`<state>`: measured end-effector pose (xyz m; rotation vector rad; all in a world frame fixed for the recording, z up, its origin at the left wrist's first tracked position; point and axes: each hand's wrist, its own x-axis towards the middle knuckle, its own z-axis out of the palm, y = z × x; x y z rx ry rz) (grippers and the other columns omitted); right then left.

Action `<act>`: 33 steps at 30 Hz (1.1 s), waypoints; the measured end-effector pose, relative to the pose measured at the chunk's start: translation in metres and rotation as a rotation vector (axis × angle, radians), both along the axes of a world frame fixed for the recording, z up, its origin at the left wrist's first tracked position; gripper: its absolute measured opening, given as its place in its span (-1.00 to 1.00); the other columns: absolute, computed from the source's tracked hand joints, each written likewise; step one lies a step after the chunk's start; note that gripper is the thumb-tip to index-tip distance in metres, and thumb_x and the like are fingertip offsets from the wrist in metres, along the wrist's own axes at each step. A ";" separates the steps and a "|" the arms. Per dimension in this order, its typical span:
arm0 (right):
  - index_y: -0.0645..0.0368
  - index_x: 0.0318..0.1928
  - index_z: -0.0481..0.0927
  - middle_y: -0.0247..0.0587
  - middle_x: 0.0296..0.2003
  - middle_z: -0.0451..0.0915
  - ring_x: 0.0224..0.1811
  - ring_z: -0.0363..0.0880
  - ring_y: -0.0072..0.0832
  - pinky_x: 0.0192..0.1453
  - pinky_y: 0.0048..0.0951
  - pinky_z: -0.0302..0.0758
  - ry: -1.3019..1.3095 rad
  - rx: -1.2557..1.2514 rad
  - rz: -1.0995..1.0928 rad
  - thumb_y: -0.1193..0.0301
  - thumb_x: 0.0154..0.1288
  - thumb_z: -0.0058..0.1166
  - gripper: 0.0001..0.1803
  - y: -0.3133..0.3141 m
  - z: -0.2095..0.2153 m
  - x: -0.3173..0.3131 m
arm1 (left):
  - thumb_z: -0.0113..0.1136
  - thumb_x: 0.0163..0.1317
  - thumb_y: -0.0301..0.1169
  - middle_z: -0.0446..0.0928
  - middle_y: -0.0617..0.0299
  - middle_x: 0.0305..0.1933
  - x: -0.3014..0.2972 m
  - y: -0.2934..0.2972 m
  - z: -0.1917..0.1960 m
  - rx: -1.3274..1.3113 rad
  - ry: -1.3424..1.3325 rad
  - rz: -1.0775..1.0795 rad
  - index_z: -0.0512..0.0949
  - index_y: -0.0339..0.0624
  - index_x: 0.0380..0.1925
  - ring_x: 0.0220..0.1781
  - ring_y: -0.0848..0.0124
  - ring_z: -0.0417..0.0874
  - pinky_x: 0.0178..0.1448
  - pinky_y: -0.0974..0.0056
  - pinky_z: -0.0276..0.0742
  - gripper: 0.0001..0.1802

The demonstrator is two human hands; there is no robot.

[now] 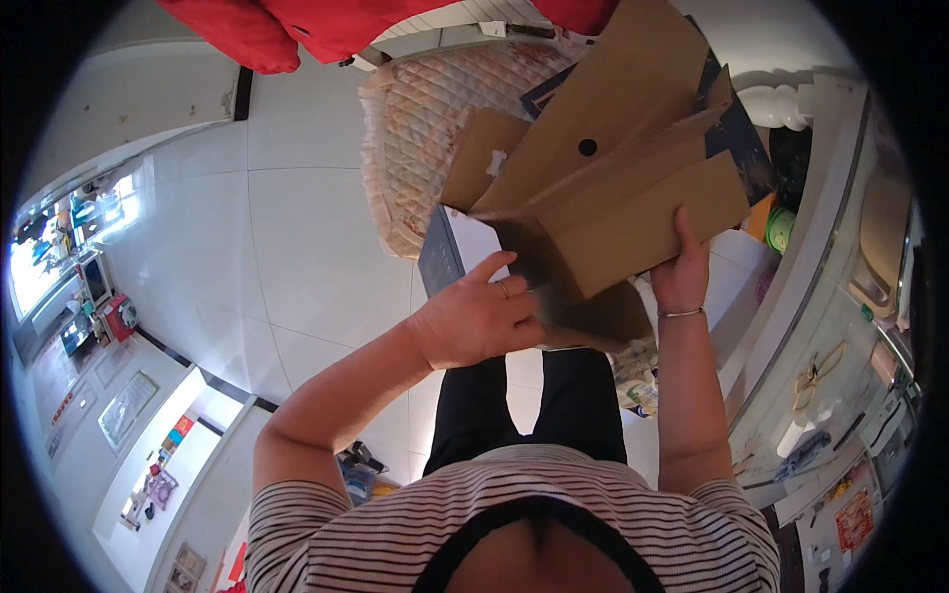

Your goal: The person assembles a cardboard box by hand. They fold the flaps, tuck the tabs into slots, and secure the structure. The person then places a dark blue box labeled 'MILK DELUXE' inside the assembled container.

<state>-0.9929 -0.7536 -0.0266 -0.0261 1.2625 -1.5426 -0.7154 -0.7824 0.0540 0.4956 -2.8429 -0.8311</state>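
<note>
An opened brown cardboard box with dark blue printed outer sides is tilted in front of me, its flaps spread out. My right hand grips one flap on the right, thumb on the inner face and fingers hidden behind. At the box's near left, my left hand is closed, its fingers bent over the opening. One finger touches a white panel that adjoins a dark blue side. Whatever lies under the curled fingers is hidden, and the box's interior is dark and partly blurred.
A quilted, ruffled seat cover lies behind the box, with red cloth beyond it. A glass-topped surface with small items runs along the right. To the left spreads the tiled floor; a white cabinet stands farther off.
</note>
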 end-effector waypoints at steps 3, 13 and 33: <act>0.16 0.20 0.32 -0.25 0.07 0.47 0.13 0.44 -0.34 0.24 -0.31 0.38 0.026 -0.003 -0.012 0.54 0.23 0.14 -0.47 0.009 0.009 0.010 | 0.12 -0.04 -0.39 0.36 0.35 -0.44 0.001 -0.007 -0.002 -0.067 -0.016 0.055 0.41 0.05 -0.51 -0.31 0.37 0.46 0.16 0.14 0.32 -0.91; 0.18 0.12 0.42 -0.31 0.04 0.48 0.10 0.45 -0.44 0.17 -0.38 0.39 0.045 0.022 0.056 0.58 0.18 0.16 -0.54 0.019 0.015 0.012 | 0.16 -0.09 -0.34 0.51 0.31 -0.18 0.006 -0.015 -0.003 -0.035 -0.201 0.171 0.51 0.06 -0.48 -0.16 0.35 0.45 -0.07 0.29 0.31 -0.90; 0.20 -0.03 0.54 -0.31 -0.09 0.56 -0.01 0.51 -0.51 0.11 -0.47 0.42 0.186 0.148 0.312 0.60 0.13 0.22 -0.64 0.070 0.031 0.014 | 0.21 -0.11 -0.34 0.38 0.02 0.13 0.026 0.015 -0.033 0.134 -0.265 0.388 0.58 -0.04 -0.55 0.18 0.05 0.35 0.35 0.00 0.18 -0.92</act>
